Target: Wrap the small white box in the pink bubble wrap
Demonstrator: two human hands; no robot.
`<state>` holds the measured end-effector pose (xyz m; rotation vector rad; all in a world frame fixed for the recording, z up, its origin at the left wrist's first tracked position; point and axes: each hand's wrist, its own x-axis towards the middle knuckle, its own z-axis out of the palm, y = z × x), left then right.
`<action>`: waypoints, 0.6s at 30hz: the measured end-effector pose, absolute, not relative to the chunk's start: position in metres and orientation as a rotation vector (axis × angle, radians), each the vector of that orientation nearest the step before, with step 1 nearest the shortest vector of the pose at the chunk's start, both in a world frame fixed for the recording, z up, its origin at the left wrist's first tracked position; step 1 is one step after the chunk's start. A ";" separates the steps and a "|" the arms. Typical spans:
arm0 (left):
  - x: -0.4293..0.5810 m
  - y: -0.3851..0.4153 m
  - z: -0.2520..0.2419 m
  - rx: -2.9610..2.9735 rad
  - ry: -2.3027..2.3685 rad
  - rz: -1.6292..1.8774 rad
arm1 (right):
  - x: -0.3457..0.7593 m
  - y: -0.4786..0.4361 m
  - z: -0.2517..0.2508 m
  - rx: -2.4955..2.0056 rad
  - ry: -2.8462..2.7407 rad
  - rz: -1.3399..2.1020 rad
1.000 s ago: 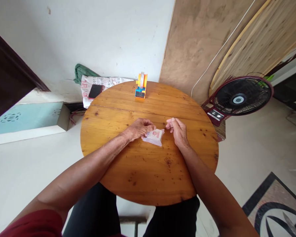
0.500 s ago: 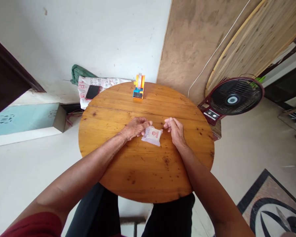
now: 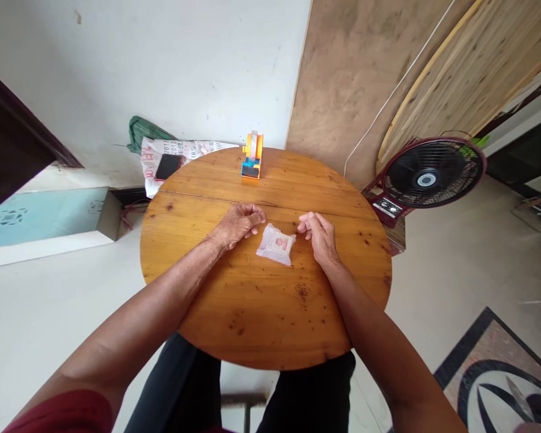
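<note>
Centrally on the round wooden table (image 3: 261, 313), a small clear packet (image 3: 276, 244) is laid flat between 2 loosely curled, empty hands: left hand (image 3: 237, 223) and right hand (image 3: 318, 234), neither touching it.

packet (image 3: 276, 244) print too small, rug (image 3: 500, 385) cropped

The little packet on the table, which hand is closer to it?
Left, narrowly. The left hand rests just left of the packet; the right hand sits just right, neither touching.

Head view: looks forward and down from the person's head
Nearness: round wooden worktop (image 3: 261, 300) close below, fan (image 3: 433, 174) beyond
</note>
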<state>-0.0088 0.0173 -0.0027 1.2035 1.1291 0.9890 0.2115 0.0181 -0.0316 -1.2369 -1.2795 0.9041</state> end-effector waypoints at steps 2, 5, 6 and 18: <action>-0.007 0.016 -0.001 1.201 1.128 0.952 | 0.212 0.018 -0.032 -1.235 -1.279 0.904; -0.004 0.014 0.000 1.184 1.108 0.868 | 0.211 0.018 -0.031 -1.232 -1.277 0.906; -0.003 0.013 0.000 1.171 1.099 0.845 | 0.211 0.018 -0.031 -1.231 -1.276 0.909; 0.003 0.008 -0.002 1.102 1.011 0.799 | 0.212 0.019 -0.032 -1.227 -1.281 0.914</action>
